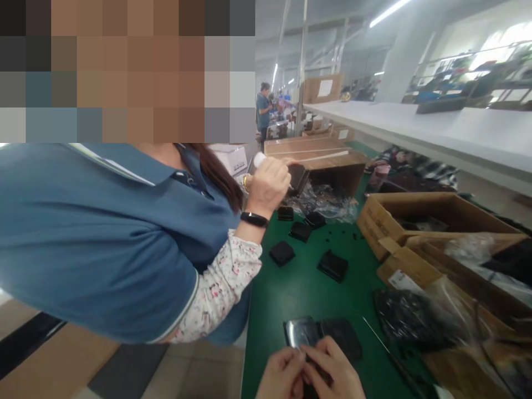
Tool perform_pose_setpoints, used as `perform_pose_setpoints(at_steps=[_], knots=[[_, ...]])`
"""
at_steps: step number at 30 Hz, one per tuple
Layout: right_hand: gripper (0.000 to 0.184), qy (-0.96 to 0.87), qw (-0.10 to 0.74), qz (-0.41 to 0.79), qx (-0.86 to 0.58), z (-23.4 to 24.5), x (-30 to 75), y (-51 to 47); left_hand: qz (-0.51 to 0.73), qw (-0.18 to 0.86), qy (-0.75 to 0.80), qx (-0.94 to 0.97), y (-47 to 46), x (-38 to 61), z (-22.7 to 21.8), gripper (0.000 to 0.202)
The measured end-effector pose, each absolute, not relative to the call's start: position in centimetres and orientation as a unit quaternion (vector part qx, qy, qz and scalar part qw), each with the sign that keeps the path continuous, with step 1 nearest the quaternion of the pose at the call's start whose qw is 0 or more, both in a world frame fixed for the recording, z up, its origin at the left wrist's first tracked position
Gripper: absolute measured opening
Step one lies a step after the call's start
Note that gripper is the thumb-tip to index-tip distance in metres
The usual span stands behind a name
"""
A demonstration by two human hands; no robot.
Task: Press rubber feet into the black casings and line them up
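Observation:
At the bottom edge my left hand [281, 376] and my right hand [336, 372] meet over a black case with a shiny clear panel [320, 335] lying on the green table [307, 293]. Both hands have their fingers pinched together on the near end of the case. Only the upper parts of the hands show. Several small black square parts [332, 265] lie farther along the table, apart from my hands.
A co-worker in a blue shirt stands close on the left, a hand [268, 185] holding a white-tipped tool over a black part. Open cardboard boxes [424, 219] with plastic bags line the right. A thin rod [380, 338] lies beside the case.

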State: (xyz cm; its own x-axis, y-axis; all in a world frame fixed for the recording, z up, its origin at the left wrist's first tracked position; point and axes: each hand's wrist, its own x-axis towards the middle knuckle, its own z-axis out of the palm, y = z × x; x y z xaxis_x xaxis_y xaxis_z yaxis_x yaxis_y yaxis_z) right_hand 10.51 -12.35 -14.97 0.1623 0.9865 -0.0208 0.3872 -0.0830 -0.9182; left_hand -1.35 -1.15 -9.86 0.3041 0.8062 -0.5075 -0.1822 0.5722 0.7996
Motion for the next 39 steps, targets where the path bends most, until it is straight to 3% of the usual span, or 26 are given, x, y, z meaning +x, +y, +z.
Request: perform_pose_setpoints(at_steps=[3, 7, 17, 20, 25, 30, 39], knots=[[0.030, -0.518, 0.396, 0.440, -0.618, -14.0, 10.4, -12.6, 0.330, 0.785, 0.473, 0.228, -9.4, -2.6, -12.6, 0.054], [0.027, -0.456, 0.464, 0.520, -0.553, -13.5, 10.5, -12.5, 0.355, 0.807, 0.457, 0.120, -10.8, -3.4, -13.1, 0.051], [0.028, -0.376, 0.457, 0.534, -0.604, -13.6, 10.0, -11.8, 0.289, 0.780, 0.484, 0.271, -9.8, -3.8, -13.3, 0.057], [0.035, -0.353, 0.462, 0.526, -0.620, -14.7, 10.7, -11.5, 0.257, 0.697, 0.534, 0.404, -9.1, -4.7, -14.4, 0.051], [0.036, -0.350, 0.453, 0.484, -0.661, -17.9, 12.4, -10.6, 0.233, 0.447, 0.616, 0.606, -7.4, -6.2, -16.9, 0.017], [0.021, -0.381, 0.423, 0.501, -0.652, -20.2, 11.9, -9.8, 0.140, 0.409, 0.555, 0.710, -6.7, -5.2, -18.5, 0.060], [0.014, -0.533, 0.302, 0.385, -0.690, -19.6, 10.7, -8.8, 0.020, 0.385, 0.541, 0.747, -5.6, -4.2, -19.3, 0.078]])
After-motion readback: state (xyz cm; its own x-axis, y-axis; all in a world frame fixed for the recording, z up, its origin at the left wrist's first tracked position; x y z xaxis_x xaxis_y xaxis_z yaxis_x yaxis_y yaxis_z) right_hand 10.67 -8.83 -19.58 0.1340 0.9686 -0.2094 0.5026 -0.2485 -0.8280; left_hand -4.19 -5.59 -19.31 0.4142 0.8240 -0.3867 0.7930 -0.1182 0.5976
